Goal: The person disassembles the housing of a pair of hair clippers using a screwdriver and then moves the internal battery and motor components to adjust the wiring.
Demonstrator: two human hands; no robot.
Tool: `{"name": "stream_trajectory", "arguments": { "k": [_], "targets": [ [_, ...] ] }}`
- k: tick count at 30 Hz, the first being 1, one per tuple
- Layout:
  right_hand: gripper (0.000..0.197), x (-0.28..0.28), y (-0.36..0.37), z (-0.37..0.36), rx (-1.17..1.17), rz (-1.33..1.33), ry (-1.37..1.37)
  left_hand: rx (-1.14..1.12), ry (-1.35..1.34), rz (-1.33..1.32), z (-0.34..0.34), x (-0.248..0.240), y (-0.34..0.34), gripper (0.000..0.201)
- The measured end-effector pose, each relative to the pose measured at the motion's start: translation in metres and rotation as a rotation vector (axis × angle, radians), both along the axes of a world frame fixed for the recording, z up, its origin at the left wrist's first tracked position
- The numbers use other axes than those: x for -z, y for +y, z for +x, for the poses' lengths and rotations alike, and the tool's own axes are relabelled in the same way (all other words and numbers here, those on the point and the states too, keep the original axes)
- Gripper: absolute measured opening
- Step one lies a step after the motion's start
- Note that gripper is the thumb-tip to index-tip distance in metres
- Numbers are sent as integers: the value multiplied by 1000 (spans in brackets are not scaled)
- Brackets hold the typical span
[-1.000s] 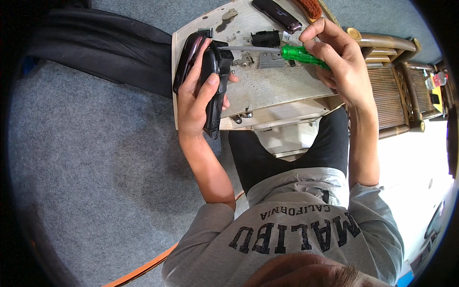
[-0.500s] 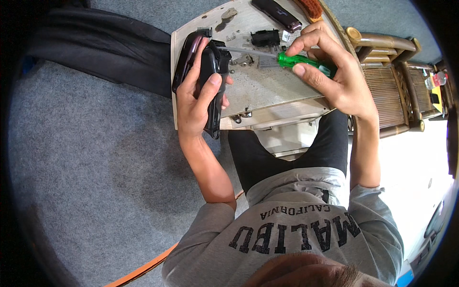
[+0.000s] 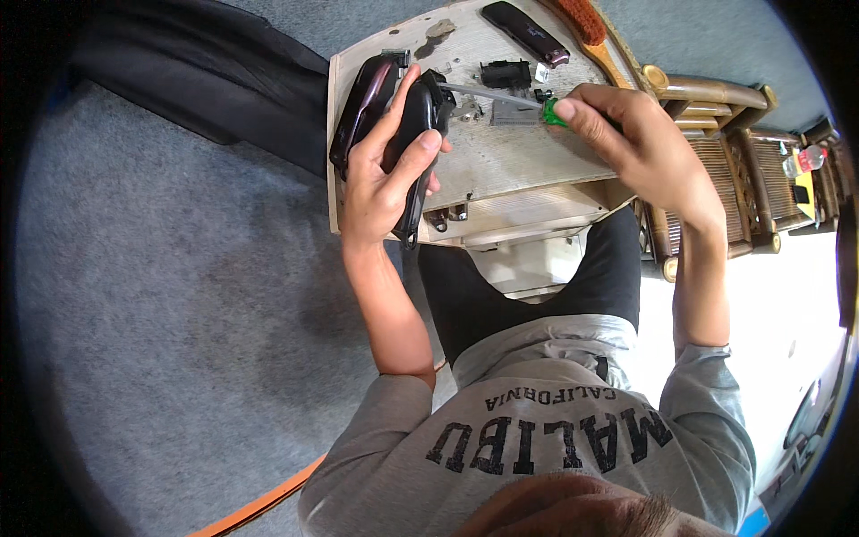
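Note:
My left hand [image 3: 380, 192] is wrapped round a black hair clipper [image 3: 417, 116], tilted with its blade end away from me. My right hand [image 3: 640, 148] grips a screwdriver [image 3: 552, 111] by its green handle, mostly hidden under the fingers. The screwdriver's long shaft reaches left to the clipper's blade end; whether its tip sits in a screw is too small to tell. Just left of the held clipper lies a second clipper [image 3: 365, 112], dark and glossy. Beyond the shaft, a black plastic part [image 3: 506, 74] and small metal bits rest on the wooden tabletop [image 3: 528, 161].
A dark casing piece [image 3: 526, 34] and an orange-bristled brush [image 3: 583, 22] lie at the far right of the tabletop. Bamboo furniture [image 3: 716, 188] stands to the right. Black cloth [image 3: 197, 80] spreads at the left over grey carpet [image 3: 179, 268]. Below the tabletop is an open compartment [image 3: 528, 210].
My right hand has turned over, its fingers now closed round the handle and covering most of it. Both hands, the clipper and the tabletop appear slightly further right in view.

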State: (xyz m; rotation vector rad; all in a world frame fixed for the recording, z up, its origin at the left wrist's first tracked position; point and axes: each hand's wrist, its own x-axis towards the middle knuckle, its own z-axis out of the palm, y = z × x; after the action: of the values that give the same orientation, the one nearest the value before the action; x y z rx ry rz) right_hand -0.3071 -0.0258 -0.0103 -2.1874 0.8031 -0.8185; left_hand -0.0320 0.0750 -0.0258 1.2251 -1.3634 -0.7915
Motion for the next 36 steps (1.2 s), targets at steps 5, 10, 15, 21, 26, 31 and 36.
{"name": "stream_trajectory", "arguments": {
  "k": [5, 10, 15, 21, 26, 31, 36],
  "targets": [
    [29, -6, 17, 2, 177, -512, 137, -4, -69, 13, 0, -3, 2, 63],
    [28, 1, 18, 8, 172, -591, 111, 13, -53, 24, 1, -3, 3, 62],
    [25, -12, 33, 15, 264, -261, 312, 7, 4, 25, -2, -5, 2, 65],
    [29, -9, 29, 15, 273, -595, 256, -17, 0, 52, -4, -6, 2, 61],
    [27, -15, 36, 20, 220, -568, 142, -3, -12, 12, 0, -2, 1, 60],
    [26, -2, 34, 18, 247, -491, 229, -12, -3, 9, -2, -3, 1, 61],
    [26, -8, 35, 20, 205, -606, 168, -4, 11, 22, 0, -2, 3, 61]
  ]
}}
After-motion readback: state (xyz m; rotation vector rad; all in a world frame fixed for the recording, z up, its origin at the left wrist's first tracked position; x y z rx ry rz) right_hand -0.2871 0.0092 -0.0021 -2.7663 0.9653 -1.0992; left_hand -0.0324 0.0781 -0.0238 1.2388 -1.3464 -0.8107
